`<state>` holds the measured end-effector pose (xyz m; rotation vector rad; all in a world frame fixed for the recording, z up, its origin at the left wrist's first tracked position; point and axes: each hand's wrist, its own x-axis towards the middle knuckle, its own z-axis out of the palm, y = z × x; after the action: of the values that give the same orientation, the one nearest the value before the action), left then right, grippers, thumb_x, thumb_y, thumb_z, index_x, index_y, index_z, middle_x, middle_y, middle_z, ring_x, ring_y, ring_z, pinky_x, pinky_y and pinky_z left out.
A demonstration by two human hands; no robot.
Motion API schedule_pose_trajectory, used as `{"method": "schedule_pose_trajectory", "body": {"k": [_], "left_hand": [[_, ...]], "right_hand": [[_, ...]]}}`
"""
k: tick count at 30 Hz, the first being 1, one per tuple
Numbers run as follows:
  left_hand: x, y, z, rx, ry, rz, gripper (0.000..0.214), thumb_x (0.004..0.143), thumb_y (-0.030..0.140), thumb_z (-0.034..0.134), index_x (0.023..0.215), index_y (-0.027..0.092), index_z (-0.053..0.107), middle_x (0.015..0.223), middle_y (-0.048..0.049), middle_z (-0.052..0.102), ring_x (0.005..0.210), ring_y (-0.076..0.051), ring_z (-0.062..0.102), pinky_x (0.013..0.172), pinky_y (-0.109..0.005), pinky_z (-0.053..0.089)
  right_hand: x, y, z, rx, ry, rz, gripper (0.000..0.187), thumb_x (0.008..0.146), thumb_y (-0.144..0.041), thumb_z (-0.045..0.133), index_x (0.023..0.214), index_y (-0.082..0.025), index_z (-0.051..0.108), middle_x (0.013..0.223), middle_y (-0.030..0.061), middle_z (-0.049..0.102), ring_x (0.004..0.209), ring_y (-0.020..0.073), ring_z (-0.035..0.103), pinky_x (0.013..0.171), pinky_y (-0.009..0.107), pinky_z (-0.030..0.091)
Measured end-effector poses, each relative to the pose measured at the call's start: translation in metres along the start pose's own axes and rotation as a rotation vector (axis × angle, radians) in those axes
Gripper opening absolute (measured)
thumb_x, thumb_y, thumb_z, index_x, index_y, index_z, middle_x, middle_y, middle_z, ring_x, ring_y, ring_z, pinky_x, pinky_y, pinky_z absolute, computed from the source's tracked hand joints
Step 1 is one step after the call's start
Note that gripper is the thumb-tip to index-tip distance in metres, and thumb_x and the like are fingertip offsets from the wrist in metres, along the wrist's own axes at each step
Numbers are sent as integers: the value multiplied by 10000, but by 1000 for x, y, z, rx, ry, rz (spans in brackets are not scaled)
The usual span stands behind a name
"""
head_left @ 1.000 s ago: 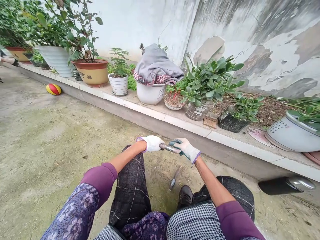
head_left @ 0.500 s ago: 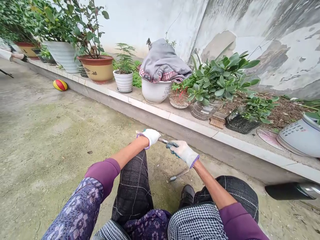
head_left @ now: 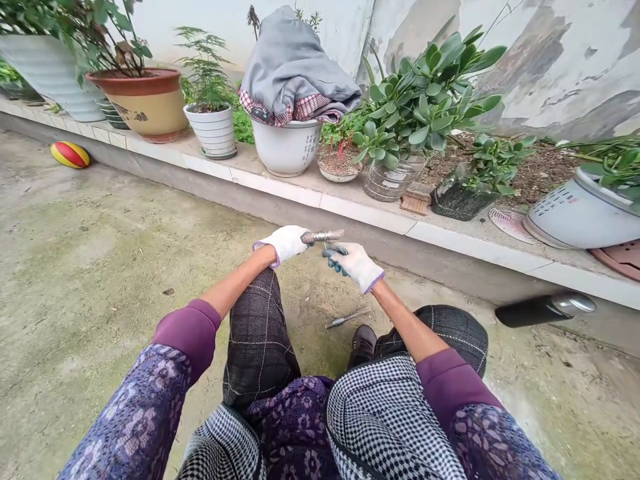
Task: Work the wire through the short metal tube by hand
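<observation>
Metal bar — held at one end in closed, gloved left hand; gloved right hand is kept half-open just below it — nothing gripped.

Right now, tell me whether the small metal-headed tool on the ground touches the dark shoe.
Apart. The head view shows a strip of bare ground between the small metal-headed tool and the dark shoe.
</observation>
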<state>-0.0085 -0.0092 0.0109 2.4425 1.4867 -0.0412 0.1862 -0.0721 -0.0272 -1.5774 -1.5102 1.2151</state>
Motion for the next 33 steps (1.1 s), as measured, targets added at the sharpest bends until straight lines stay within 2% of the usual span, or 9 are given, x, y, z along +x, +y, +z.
{"method": "schedule_pose_trajectory", "body": {"k": [5, 10, 13, 18, 21, 23, 27, 30, 33], "left_hand": [[3, -6, 8, 91, -1, -91, 271, 880, 261, 554, 1067, 201, 741, 936, -105, 748, 941, -227, 688, 865, -291, 484], [4, 3, 15, 252, -108, 82, 335, 902, 225, 489, 1134, 235, 730, 974, -127, 744, 961, -283, 705, 857, -363, 503], [2, 5, 13, 222, -86, 145, 332, 909, 290, 481, 1139, 263, 720, 935, -95, 748, 913, -265, 710, 824, -338, 506], [-3, -10, 6, 78, -1, 90, 324, 916, 377, 475, 1094, 268, 722, 922, -50, 754, 850, -220, 704, 769, -278, 496], [-1, -18, 4, 89, 51, -4, 325, 931, 359, 462, 1109, 264, 717, 966, -60, 756, 875, -217, 708, 777, -273, 499], [0, -16, 5, 162, 12, -54, 322, 937, 301, 460, 1123, 246, 717, 981, -90, 754, 899, -228, 713, 793, -287, 509], [-3, 4, 9, 324, -143, 27, 316, 928, 194, 472, 1123, 222, 720, 997, -126, 751, 887, -246, 723, 806, -330, 528], [-9, 19, 10, 314, -136, 178, 313, 920, 205, 487, 1136, 244, 710, 979, -105, 753, 885, -249, 722, 789, -326, 526], [-12, 21, 5, 218, -109, 181, 287, 921, 271, 492, 1094, 258, 720, 939, -72, 757, 848, -226, 716, 753, -290, 514]], "right_hand": [[-13, -14, 4, -113, -87, -31, 219, 765, -313, 596, 859, -158, 719, 601, -5, 611, 450, 79, 458, 397, 192, 334], [8, -12, -21, -153, 105, -195, 195, 713, -287, 593, 760, -153, 726, 699, 23, 676, 657, 134, 580, 567, 212, 442], [21, -1, -25, -62, 145, -119, 198, 696, -278, 582, 765, -150, 716, 674, 18, 662, 597, 128, 559, 520, 218, 427], [18, 12, 0, 58, 41, 66, 211, 736, -303, 587, 840, -148, 687, 556, -21, 567, 413, 84, 442, 370, 198, 312], [2, 9, 16, -20, -49, 25, 182, 760, -299, 590, 824, -157, 683, 599, -10, 599, 437, 74, 471, 382, 182, 321], [-8, 3, 19, -99, -99, -5, 188, 773, -310, 587, 818, -162, 692, 592, -14, 595, 440, 72, 459, 397, 185, 326], [-12, -9, -1, -208, -57, -114, 227, 756, -318, 576, 820, -168, 733, 608, -9, 613, 507, 96, 492, 476, 208, 376], [-3, -8, -23, -221, 53, -203, 203, 709, -299, 572, 722, -167, 724, 661, 10, 655, 613, 125, 555, 565, 219, 431], [7, -1, -31, -85, 114, -108, 223, 697, -314, 558, 736, -158, 714, 598, 4, 614, 530, 117, 507, 486, 222, 412]]}}
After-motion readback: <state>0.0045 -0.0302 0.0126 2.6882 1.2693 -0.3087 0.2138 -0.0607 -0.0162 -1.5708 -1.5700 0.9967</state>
